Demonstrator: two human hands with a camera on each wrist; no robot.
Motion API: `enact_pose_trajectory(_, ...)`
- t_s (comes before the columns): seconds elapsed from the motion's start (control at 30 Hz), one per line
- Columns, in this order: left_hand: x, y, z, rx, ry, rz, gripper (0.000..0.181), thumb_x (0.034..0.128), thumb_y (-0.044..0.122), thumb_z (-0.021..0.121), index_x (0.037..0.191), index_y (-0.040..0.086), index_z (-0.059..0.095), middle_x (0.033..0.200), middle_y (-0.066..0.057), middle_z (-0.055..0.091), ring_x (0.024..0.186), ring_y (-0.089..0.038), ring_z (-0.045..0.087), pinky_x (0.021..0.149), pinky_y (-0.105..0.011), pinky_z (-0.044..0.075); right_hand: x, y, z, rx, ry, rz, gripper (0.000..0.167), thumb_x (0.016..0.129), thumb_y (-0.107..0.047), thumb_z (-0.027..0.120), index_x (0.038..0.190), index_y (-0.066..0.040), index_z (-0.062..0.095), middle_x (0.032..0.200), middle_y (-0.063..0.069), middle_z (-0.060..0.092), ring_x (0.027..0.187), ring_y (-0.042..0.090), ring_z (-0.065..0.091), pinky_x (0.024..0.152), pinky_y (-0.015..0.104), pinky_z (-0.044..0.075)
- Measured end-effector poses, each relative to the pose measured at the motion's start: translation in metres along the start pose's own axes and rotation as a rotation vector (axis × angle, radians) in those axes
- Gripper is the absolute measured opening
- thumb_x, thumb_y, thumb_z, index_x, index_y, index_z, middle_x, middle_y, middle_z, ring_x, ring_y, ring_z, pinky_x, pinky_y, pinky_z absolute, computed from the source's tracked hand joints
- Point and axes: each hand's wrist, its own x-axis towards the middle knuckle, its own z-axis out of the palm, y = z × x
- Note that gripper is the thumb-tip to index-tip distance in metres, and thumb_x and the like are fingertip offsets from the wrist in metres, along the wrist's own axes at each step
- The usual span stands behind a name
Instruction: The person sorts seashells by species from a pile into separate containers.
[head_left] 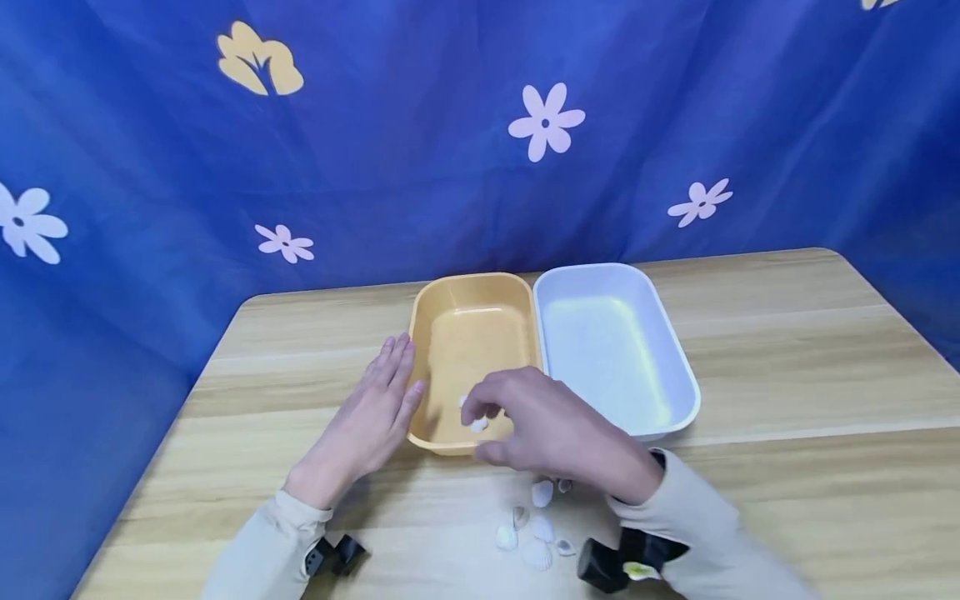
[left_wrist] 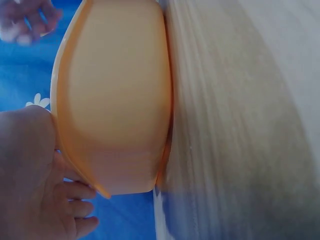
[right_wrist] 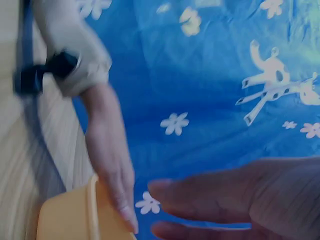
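An orange plastic bin [head_left: 480, 333] stands on the wooden table, with small white shells [head_left: 478, 424] on its floor near the front. My left hand [head_left: 367, 417] rests against the bin's left rim, fingers straight. In the left wrist view that hand [left_wrist: 35, 185] lies along the rim of the orange bin [left_wrist: 115, 100]. Over the front right of the bin hovers my right hand [head_left: 536, 421], fingers bent and thumb apart. The right wrist view shows a gap between its thumb and fingers [right_wrist: 210, 200], with nothing seen held there.
A white bin [head_left: 607, 358] stands against the orange bin's right side. Several loose shells [head_left: 537, 552] lie on the table [head_left: 787, 358] in front, by the right forearm. A blue patterned curtain [head_left: 420, 150] hangs behind and beside the table.
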Motion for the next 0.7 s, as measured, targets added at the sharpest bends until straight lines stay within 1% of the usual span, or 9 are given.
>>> enact_pose_trajectory(0.07, -0.002, 0.0, 0.0, 0.007, 0.003, -0.001, 0.06, 0.1068, 0.032, 0.026, 0.149, -0.009, 0.017, 0.158, -0.023, 0.012, 0.145, -0.039, 0.008, 0.119, -0.051, 0.013, -0.01, 0.001, -0.006, 0.026, -0.006, -0.059, 0.022, 0.076, -0.014, 0.081, 0.095, -0.012, 0.071, 0.091, -0.008, 0.068, 0.086, 0.009, 0.062, 0.081, 0.026, 0.051)
enact_pose_trajectory(0.13, -0.004, 0.0, 0.0, 0.011, 0.005, 0.006, 0.06, 0.1068, 0.032, 0.026, 0.149, -0.009, 0.017, 0.158, -0.023, 0.011, 0.146, -0.039, 0.008, 0.119, -0.049, 0.011, -0.021, 0.003, -0.01, 0.038, 0.002, -0.077, 0.021, 0.076, -0.013, 0.081, 0.094, -0.013, 0.071, 0.089, -0.01, 0.067, 0.084, 0.006, 0.061, 0.079, 0.024, 0.051)
enact_pose_trajectory(0.27, -0.006, 0.0, 0.001, 0.011, -0.015, 0.007, 0.061, 0.1067, 0.033, 0.024, 0.15, -0.009, 0.016, 0.159, -0.022, 0.009, 0.146, -0.037, 0.006, 0.12, -0.048, 0.01, -0.041, 0.009, -0.011, 0.053, -0.002, -0.072, 0.02, 0.076, -0.011, 0.08, 0.094, -0.014, 0.071, 0.089, -0.012, 0.066, 0.084, 0.005, 0.061, 0.078, 0.024, 0.052)
enact_pose_trajectory(0.33, -0.007, 0.0, 0.001, 0.008, -0.022, 0.001, 0.061, 0.1068, 0.033, 0.024, 0.15, -0.009, 0.016, 0.159, -0.022, 0.009, 0.146, -0.036, 0.005, 0.119, -0.048, 0.01, -0.048, 0.012, -0.009, 0.066, -0.01, -0.058, 0.019, 0.077, -0.011, 0.08, 0.093, -0.015, 0.071, 0.089, -0.013, 0.065, 0.084, 0.005, 0.06, 0.077, 0.025, 0.053)
enact_pose_trajectory(0.4, -0.007, 0.0, 0.0, 0.005, -0.021, -0.001, 0.061, 0.1068, 0.033, 0.024, 0.149, -0.009, 0.016, 0.158, -0.023, 0.01, 0.146, -0.036, 0.004, 0.119, -0.048, 0.01, -0.054, 0.016, -0.006, 0.086, -0.013, -0.064, 0.019, 0.077, -0.011, 0.08, 0.093, -0.016, 0.071, 0.09, -0.013, 0.065, 0.083, 0.004, 0.06, 0.076, 0.026, 0.053)
enact_pose_trajectory(0.47, -0.007, 0.0, 0.0, 0.003, -0.018, 0.001, 0.061, 0.1067, 0.033, 0.024, 0.149, -0.01, 0.016, 0.158, -0.023, 0.01, 0.146, -0.035, 0.004, 0.119, -0.048, 0.01, -0.06, 0.02, -0.003, 0.116, -0.035, -0.079, 0.019, 0.077, -0.012, 0.08, 0.093, -0.017, 0.07, 0.09, -0.014, 0.065, 0.083, 0.003, 0.059, 0.075, 0.026, 0.054)
enact_pose_trajectory(0.57, -0.006, 0.001, 0.0, 0.004, -0.016, 0.007, 0.061, 0.1067, 0.034, 0.024, 0.149, -0.01, 0.016, 0.158, -0.023, 0.01, 0.146, -0.036, 0.004, 0.12, -0.047, 0.009, -0.07, 0.027, 0.002, 0.16, -0.098, -0.114, 0.02, 0.077, -0.016, 0.081, 0.094, -0.018, 0.07, 0.09, -0.015, 0.063, 0.082, 0.001, 0.058, 0.075, 0.023, 0.053)
enact_pose_trajectory(0.63, -0.005, 0.001, 0.0, 0.005, -0.022, 0.007, 0.061, 0.1067, 0.034, 0.024, 0.149, -0.009, 0.015, 0.158, -0.023, 0.009, 0.146, -0.036, 0.003, 0.12, -0.048, 0.009, -0.076, 0.03, 0.007, 0.172, -0.129, -0.134, 0.021, 0.077, -0.018, 0.082, 0.094, -0.018, 0.07, 0.089, -0.016, 0.063, 0.082, 0.0, 0.058, 0.075, 0.022, 0.052)
enact_pose_trajectory(0.7, -0.004, 0.001, 0.0, 0.007, -0.025, 0.007, 0.061, 0.1066, 0.033, 0.024, 0.149, -0.009, 0.015, 0.158, -0.023, 0.009, 0.146, -0.036, 0.004, 0.119, -0.049, 0.01, -0.079, 0.032, 0.014, 0.172, -0.143, -0.141, 0.022, 0.076, -0.018, 0.083, 0.094, -0.018, 0.07, 0.088, -0.016, 0.062, 0.08, -0.001, 0.057, 0.074, 0.02, 0.05)
